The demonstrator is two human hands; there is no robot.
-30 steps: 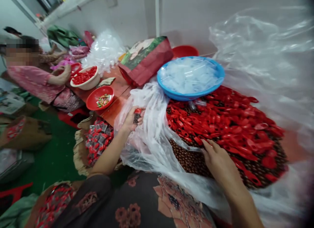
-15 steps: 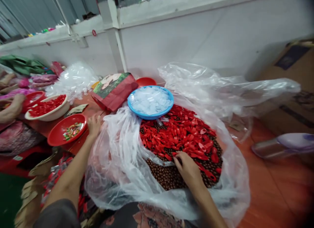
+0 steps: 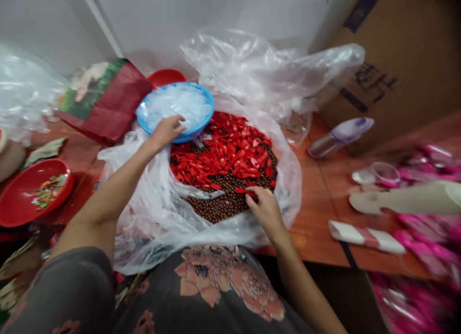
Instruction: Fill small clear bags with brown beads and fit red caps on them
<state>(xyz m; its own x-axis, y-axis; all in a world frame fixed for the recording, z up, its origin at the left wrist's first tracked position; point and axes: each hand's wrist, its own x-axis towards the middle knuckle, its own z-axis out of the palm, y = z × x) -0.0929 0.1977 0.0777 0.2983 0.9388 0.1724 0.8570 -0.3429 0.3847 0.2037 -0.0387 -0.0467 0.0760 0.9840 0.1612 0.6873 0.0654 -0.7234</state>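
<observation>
My right hand point(image 3: 265, 207) is closed, with a small red plastic piece point(image 3: 242, 191) pinched at its fingertips. It hovers just over brown round beads point(image 3: 223, 199), which look like chocolate balls. More red plastic pieces point(image 3: 230, 154) lie heaped on the beads, all inside a spread clear plastic bag point(image 3: 144, 228). My left hand point(image 3: 167, 131) reaches over the near rim of a blue basin point(image 3: 201, 127) filled with clear plastic pieces point(image 3: 180, 101). Thumb and index finger are apart there, and nothing shows between them.
Left of the bag stand a red bowl point(image 3: 16, 195) with small colourful bits and a red bag point(image 3: 118, 99). A purple-capped bottle point(image 3: 338, 137) and a cardboard box point(image 3: 406, 75) are on the right. At the right edge, another person's arm point(image 3: 414, 197) extends over pink packages point(image 3: 428, 238).
The view has swung right and down. My left hand has moved from beside the red bowl to the blue basin. My right hand has drawn a red piece away from the heap.
</observation>
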